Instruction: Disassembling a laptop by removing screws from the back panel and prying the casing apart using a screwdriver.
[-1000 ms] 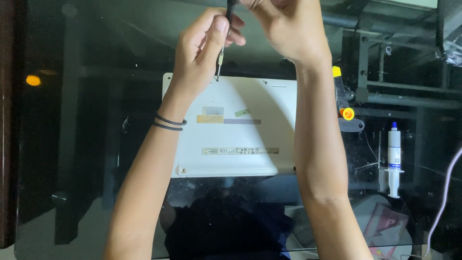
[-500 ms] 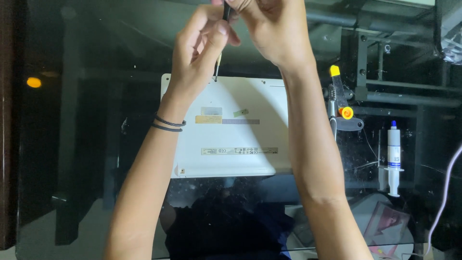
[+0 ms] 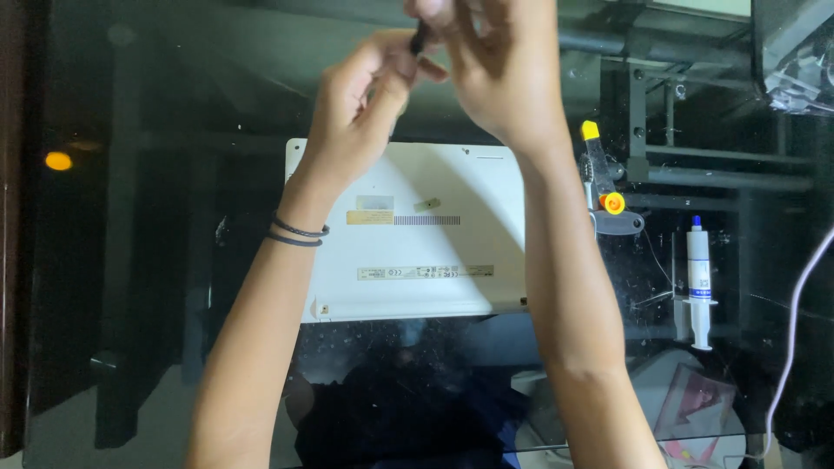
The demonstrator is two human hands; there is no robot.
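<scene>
Both hands have risen toward the top edge since a second ago, and the tool's shaft no longer shows below them. Left hand (image 3: 360,95) and right hand (image 3: 499,65) meet above the far edge of one white laptop (image 3: 417,252), lying underside up on the glass desk (image 3: 139,260). Their fingers close together around one thin dark screwdriver (image 3: 420,39). Two dark bands circle the left wrist. One syringe (image 3: 699,282) lies well apart at right.

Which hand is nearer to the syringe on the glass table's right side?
Right. The right hand is up and left of the syringe; the left hand is farther left, above the white laptop.
</scene>
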